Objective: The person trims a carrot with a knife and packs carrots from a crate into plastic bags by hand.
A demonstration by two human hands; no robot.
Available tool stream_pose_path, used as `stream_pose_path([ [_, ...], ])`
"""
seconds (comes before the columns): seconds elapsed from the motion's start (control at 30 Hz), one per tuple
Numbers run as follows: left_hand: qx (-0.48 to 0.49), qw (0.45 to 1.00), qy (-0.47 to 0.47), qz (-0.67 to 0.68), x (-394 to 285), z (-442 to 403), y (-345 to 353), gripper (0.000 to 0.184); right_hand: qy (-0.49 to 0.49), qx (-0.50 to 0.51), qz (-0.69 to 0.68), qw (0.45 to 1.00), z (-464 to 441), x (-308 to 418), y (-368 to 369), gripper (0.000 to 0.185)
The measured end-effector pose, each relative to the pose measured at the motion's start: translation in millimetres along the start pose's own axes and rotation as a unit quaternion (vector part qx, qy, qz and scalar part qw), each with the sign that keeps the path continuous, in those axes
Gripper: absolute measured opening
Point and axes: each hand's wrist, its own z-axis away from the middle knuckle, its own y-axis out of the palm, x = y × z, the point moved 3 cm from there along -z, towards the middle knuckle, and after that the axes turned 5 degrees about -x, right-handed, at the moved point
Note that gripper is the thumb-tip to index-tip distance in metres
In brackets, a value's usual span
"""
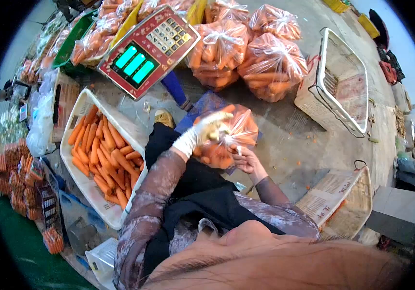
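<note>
One carrot bag sits ahead. Your right hand (nearer you) pinches its neck; your left hand seemingly grips from the left.

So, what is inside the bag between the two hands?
Orange carrots show through the clear bag. The left hand and right hand cover some of it, and its deeper contents cannot be seen.

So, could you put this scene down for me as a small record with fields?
Left hand: gloved, at the neck of a carrot bag
Right hand: bare, pinching the same neck
Loose carrots: heaped in the white crate, left side
Scale panel: red, with keypad; green display too bright to read
Filled bags: several, clear plastic, right of the panel
</note>
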Motion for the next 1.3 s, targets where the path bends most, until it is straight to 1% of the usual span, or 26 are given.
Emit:
stream_pose_path([
  [0.03,0.011,0.999,0.002,-0.037,9.0,3.6,5.9,0.039,0.013,-0.019,-0.048,0.999,-8.7,-1.2,4.5,0.044],
  [0.1,0.112,0.989,0.039,0.091,38.2,3.8,1.1,0.051,-0.089,-0.122,0.003,0.989,-21.0,-5.8,6.3,0.049],
  [0.13,0.166,0.973,0.047,0.155,52.8,4.4,-1.5,0.059,-0.088,-0.123,0.005,0.988,-26.3,-8.7,19.3,0.049],
  [0.2,0.16,0.972,0.102,0.14,52.9,2.2,4.5,0.064,-0.123,-0.103,-0.029,0.987,-32.7,-4.3,48.3,0.047],
  [0.23,0.093,0.994,0.045,0.045,52.0,-1.0,-2.8,0.064,-0.134,-0.095,-0.04,0.986,-34.5,-1.5,53.0,0.046],
  [0.27,0.039,0.997,0.025,-0.063,35.7,2.2,-3.6,0.046,-0.179,-0.181,0.013,0.967,-32.2,4.7,38.2,0.042],
  [0.3,-0.006,0.986,-0.006,-0.167,19.8,5.6,-4.9,0.028,-0.219,-0.267,0.063,0.936,-25.2,8.2,22.3,0.038],
  [0.33,-0.102,0.957,0.022,-0.271,6.7,9.7,-13.5,0.03,-0.225,-0.283,0.126,0.924,-17.5,16.0,16.4,0.028],
  [0.37,-0.193,0.907,0.05,-0.37,0.7,9.9,-27.4,0.033,-0.218,-0.268,0.133,0.929,-8.1,26.9,15.2,0.018],
  [0.43,-0.208,0.818,0.063,-0.532,8.4,-5.0,-51.5,0.039,-0.193,-0.171,-0.036,0.966,12.1,23.6,33.6,0.008],
  [0.47,-0.264,0.723,0.052,-0.636,-7.8,3.5,-29.7,0.035,-0.187,-0.176,-0.033,0.966,13.7,15.7,49.9,0.008],
  [0.53,-0.318,0.766,-0.023,-0.559,-7.0,-0.6,-47.5,0.037,-0.112,-0.097,0.263,0.953,13.1,-17.4,77.5,0.017],
  [0.57,-0.363,0.79,-0.091,-0.485,-9.8,-3.9,-64.7,0.04,-0.107,-0.099,0.259,0.955,18.6,-13.0,50.1,0.017],
  [0.63,-0.41,0.816,-0.07,-0.401,17.5,-19.5,-106.5,0.035,-0.144,-0.353,0.52,0.764,40.9,17.1,-40.8,0.022],
  [0.7,-0.437,0.785,-0.07,-0.433,20.8,-36.6,-111.3,0.036,-0.138,-0.366,0.429,0.814,35.0,10.6,-46.7,0.016],
  [0.73,-0.436,0.769,-0.012,-0.468,2.6,-32.9,-92.3,0.033,-0.179,-0.341,0.434,0.815,23.9,10.0,-31.7,0.017],
  [0.77,-0.376,0.797,0.057,-0.47,-8.8,-27.9,-77.3,0.026,-0.215,-0.325,0.429,0.815,17.6,-1.0,-14.5,0.022],
  [0.83,-0.255,0.85,0.086,-0.453,-16.9,-27.7,-44.5,0.019,-0.307,-0.256,0.509,0.763,-16.3,-12.8,5.0,0.033],
  [0.9,-0.154,0.907,0.173,-0.352,17.4,-25.5,-14.8,0.013,-0.341,-0.308,0.606,0.65,-56.3,-16.5,-5.2,0.033],
  [0.97,-0.074,0.773,0.344,-0.528,42.8,-10.6,28.2,0.019,-0.364,-0.349,0.623,0.598,-72.2,-18.4,-1.7,0.033],
  [1.0,-0.056,0.673,0.333,-0.658,57.1,6.0,44.5,0.024,-0.372,-0.361,0.617,0.592,-79.1,-17.9,-2.3,0.034],
  [1.07,-0.047,0.603,0.279,-0.746,42.5,36.6,75.7,0.033,-0.393,-0.378,0.589,0.596,-83.4,-15.4,7.7,0.034],
  [1.1,-0.055,0.64,0.251,-0.724,24.4,41.2,76.2,0.038,-0.408,-0.382,0.569,0.604,-83.5,-9.9,12.1,0.034],
  [1.17,-0.143,0.627,0.396,-0.656,-27.7,87.0,71.7,0.048,-0.438,-0.389,0.526,0.618,-77.3,0.9,14.5,0.035],
  [1.23,-0.235,0.627,0.399,-0.627,-68.6,145.6,59.6,0.052,-0.449,-0.393,0.474,0.648,-73.9,20.3,20.3,0.035],
  [1.3,-0.339,0.579,0.419,-0.612,-80.5,193.5,23.0,0.042,-0.433,-0.38,0.419,0.702,-60.6,46.0,32.5,0.036],
])
